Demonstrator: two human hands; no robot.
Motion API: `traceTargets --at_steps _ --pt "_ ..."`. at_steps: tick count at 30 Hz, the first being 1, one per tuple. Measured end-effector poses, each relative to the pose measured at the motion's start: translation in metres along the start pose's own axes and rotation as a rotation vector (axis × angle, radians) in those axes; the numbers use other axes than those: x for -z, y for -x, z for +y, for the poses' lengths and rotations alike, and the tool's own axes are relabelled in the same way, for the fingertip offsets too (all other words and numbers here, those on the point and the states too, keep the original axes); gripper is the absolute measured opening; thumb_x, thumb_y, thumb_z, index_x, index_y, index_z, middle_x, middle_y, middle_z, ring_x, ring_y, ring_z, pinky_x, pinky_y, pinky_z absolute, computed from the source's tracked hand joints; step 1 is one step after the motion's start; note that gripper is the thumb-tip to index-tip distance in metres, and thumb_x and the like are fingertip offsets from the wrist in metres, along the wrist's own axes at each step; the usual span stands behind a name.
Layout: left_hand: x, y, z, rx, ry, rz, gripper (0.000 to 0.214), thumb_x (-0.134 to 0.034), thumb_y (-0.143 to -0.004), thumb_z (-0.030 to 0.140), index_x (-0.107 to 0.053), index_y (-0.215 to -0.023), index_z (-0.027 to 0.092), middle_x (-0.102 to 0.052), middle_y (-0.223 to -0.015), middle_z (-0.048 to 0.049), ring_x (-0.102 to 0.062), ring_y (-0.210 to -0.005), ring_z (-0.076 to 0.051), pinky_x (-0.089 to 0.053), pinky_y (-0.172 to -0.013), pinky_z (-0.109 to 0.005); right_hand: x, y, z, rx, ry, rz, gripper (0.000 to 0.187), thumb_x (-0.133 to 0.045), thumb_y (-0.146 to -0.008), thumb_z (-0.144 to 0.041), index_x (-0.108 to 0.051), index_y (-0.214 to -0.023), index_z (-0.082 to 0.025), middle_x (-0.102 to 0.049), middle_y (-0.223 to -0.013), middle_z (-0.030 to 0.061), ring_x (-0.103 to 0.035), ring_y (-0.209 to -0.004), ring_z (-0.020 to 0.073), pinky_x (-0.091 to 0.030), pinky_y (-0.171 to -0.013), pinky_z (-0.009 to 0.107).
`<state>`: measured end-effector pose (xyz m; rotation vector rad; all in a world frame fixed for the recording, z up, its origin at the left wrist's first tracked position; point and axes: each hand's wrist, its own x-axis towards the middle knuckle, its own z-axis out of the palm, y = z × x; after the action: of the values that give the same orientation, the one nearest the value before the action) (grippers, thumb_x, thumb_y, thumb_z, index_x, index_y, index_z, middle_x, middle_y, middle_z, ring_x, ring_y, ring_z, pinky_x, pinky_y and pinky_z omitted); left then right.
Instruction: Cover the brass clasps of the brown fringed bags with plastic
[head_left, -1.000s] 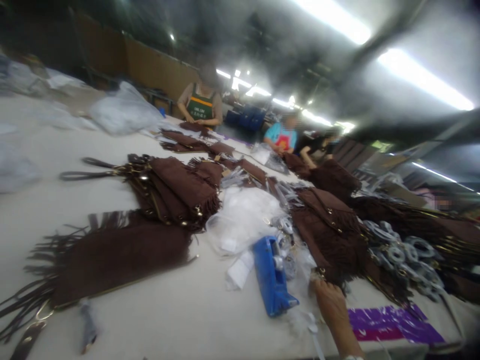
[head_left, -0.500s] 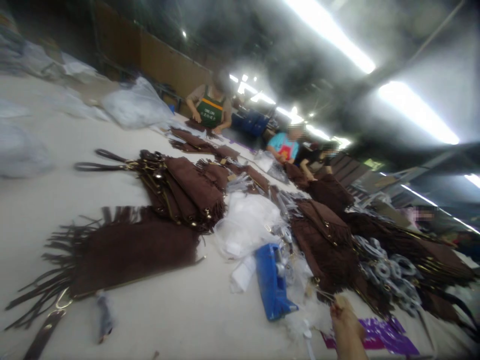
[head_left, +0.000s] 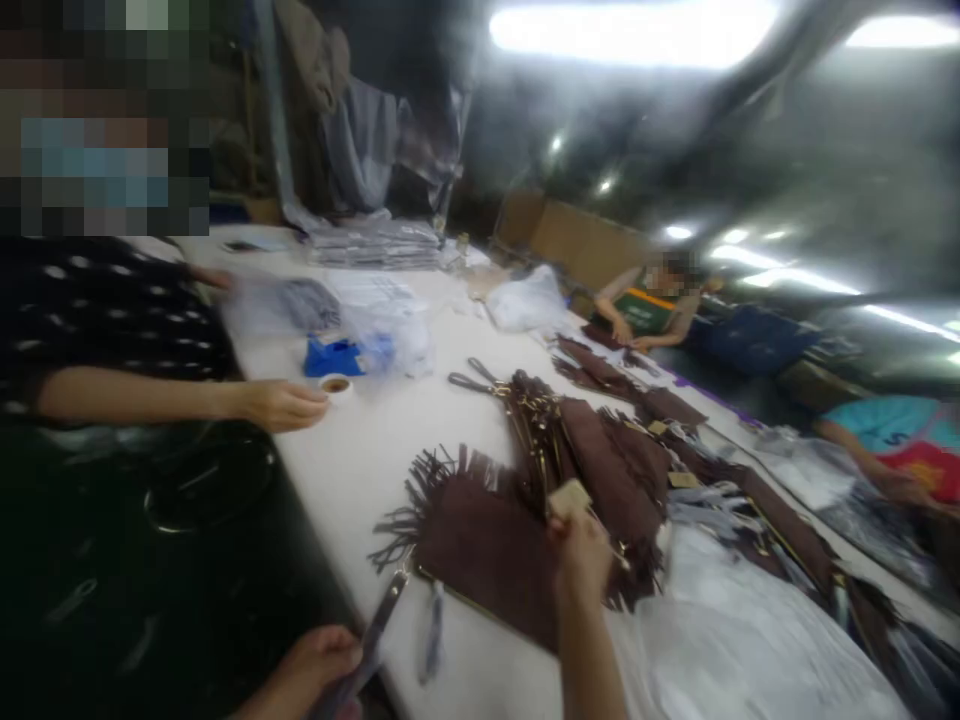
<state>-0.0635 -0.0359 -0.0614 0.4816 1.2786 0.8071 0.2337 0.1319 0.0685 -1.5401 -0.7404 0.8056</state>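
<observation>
Near edge of the worktop (head_left: 360, 460): the left hand (head_left: 315, 668) is closed around the lower end of a dark strap (head_left: 379, 622). The strap runs up to the metal fitting at the near corner of a brown fringed bag (head_left: 487, 540). Blur hides the finger placement.

Just beyond, the right hand (head_left: 581, 548) is raised over the same bag and pinches a small tan tag (head_left: 570, 497) between fingertips and thumb. The bag lies flat on the worktop near the near edge, with its fringe fanned towards the left edge.

Right of the bag lies a clear plastic sheet (head_left: 720, 620). Behind the bag, touching it, is a stack of like bags (head_left: 592, 440) with handles and gilt hardware.

Left edge, mid-depth: a co-worker's hand (head_left: 279, 405) rests just beside a tape roll (head_left: 335, 384). A blue dispenser (head_left: 334, 357) and plastic bags (head_left: 382, 335) lie beyond that. At the far right edge, other workers (head_left: 649, 305) handle similar bags.

Risks, as judged:
- **Strap:** a pull on it could drag the bag towards the near edge, because the strap is fixed to the bag.
- **Fringe:** the strands lie loose by the fitting and could snag in the hardware.
- **Tag:** the pinch on it is light, so it could drop among the stacked bags and be hard to find.
- **Plastic sheet:** it lies close to the right forearm and could be swept along.
</observation>
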Motion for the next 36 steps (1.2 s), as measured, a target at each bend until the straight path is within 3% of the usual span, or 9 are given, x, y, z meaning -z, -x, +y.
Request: traceTargets --at_steps 3,4,6,8,13,16,22,32,36 --pt "-0.001 -0.005 -0.009 -0.099 0.011 0.008 0.065 -0.077 -0.045 0.075 -0.055 -0.064 0.017 -0.056 -0.050 -0.0007 -0.050 -0.044 -0.015 -0.032 -0.045 -0.025 -0.115 0.011 0.006 -0.026 0.041 -0.280 0.031 -0.069 -0.063 -0.039 -0.066 -0.082 -0.015 -0.066 -0.063 0.0030 -0.064 -0.054 0.0178 -0.053 -0.049 0.028" --pt "0.000 -0.004 -0.009 -0.112 0.011 0.019 0.063 -0.077 -0.047 0.074 -0.056 -0.065 0.016 -0.057 -0.052 -0.0012 -0.050 -0.045 -0.014 -0.033 -0.045 -0.025 -0.136 0.016 0.009 -0.024 0.060 -0.338 0.035 -0.070 -0.064 -0.039 -0.067 -0.088 -0.013 -0.066 -0.064 0.0028 -0.064 -0.054 0.0177 -0.053 -0.049 0.027" --pt "0.002 -0.002 -0.006 -0.102 0.005 0.026 0.061 -0.077 -0.053 0.071 -0.058 -0.070 0.015 -0.060 -0.055 -0.0018 -0.052 -0.046 -0.015 -0.035 -0.046 -0.024 -0.150 0.032 0.014 -0.012 0.101 -0.433 0.042 -0.068 -0.068 -0.041 -0.066 -0.100 -0.013 -0.068 -0.069 0.0028 -0.065 -0.056 0.0170 -0.053 -0.049 0.026" --pt "0.005 0.004 0.000 -0.068 -0.007 0.026 0.059 -0.075 -0.055 0.069 -0.059 -0.074 0.015 -0.061 -0.056 -0.0017 -0.053 -0.046 -0.015 -0.035 -0.045 -0.024 -0.132 0.055 0.019 -0.002 0.144 -0.514 0.044 -0.065 -0.073 -0.045 -0.066 -0.105 -0.013 -0.070 -0.077 0.0039 -0.066 -0.060 0.0163 -0.053 -0.051 0.025" --pt "0.005 0.020 0.020 -0.070 0.028 0.028 0.047 -0.077 -0.061 0.055 -0.061 -0.078 0.013 -0.061 -0.059 -0.0007 -0.055 -0.050 -0.014 -0.039 -0.047 -0.023 -0.046 0.119 0.030 -0.023 0.289 -0.575 0.046 -0.060 -0.080 -0.053 -0.065 -0.106 -0.015 -0.071 -0.087 0.0061 -0.065 -0.065 0.0159 -0.053 -0.060 0.026" --pt "0.000 0.025 0.028 -0.063 0.058 0.044 0.040 -0.077 -0.065 0.047 -0.061 -0.078 0.013 -0.061 -0.062 -0.0002 -0.056 -0.052 -0.013 -0.039 -0.048 -0.022 -0.019 0.160 0.042 -0.004 0.408 -0.626 0.043 -0.049 -0.087 -0.054 -0.065 -0.101 -0.016 -0.070 -0.083 0.0056 -0.063 -0.063 0.0157 -0.051 -0.061 0.025" --pt "-0.002 0.028 0.032 -0.137 0.009 0.072 0.034 -0.069 -0.073 0.045 -0.059 -0.082 0.014 -0.061 -0.066 -0.0009 -0.055 -0.053 -0.014 -0.039 -0.051 -0.024 -0.034 0.205 0.071 -0.019 0.491 -0.751 0.048 -0.038 -0.094 -0.047 -0.054 -0.128 -0.018 -0.070 -0.077 0.0021 -0.063 -0.057 0.0165 -0.049 -0.058 0.027" --pt "0.017 0.027 0.066 -0.439 -0.444 0.207 0.019 -0.058 -0.081 0.035 -0.058 -0.076 0.016 -0.057 -0.065 0.0021 -0.052 -0.061 -0.014 -0.035 -0.058 -0.024 -0.060 0.188 0.072 0.037 0.505 -0.751 0.054 -0.033 -0.094 -0.037 -0.041 -0.141 -0.013 -0.067 -0.068 0.0022 -0.061 -0.050 0.0186 -0.047 -0.052 0.028" --pt "0.029 0.032 0.083 -0.478 -0.683 0.207 0.018 -0.055 -0.083 0.033 -0.061 -0.077 0.017 -0.060 -0.067 0.0012 -0.053 -0.064 -0.016 -0.032 -0.059 -0.025 -0.074 0.185 0.070 0.155 0.672 -0.743 0.051 -0.032 -0.094 -0.029 -0.043 -0.140 -0.011 -0.069 -0.069 0.0045 -0.065 -0.062 0.0203 -0.047 -0.064 0.029"
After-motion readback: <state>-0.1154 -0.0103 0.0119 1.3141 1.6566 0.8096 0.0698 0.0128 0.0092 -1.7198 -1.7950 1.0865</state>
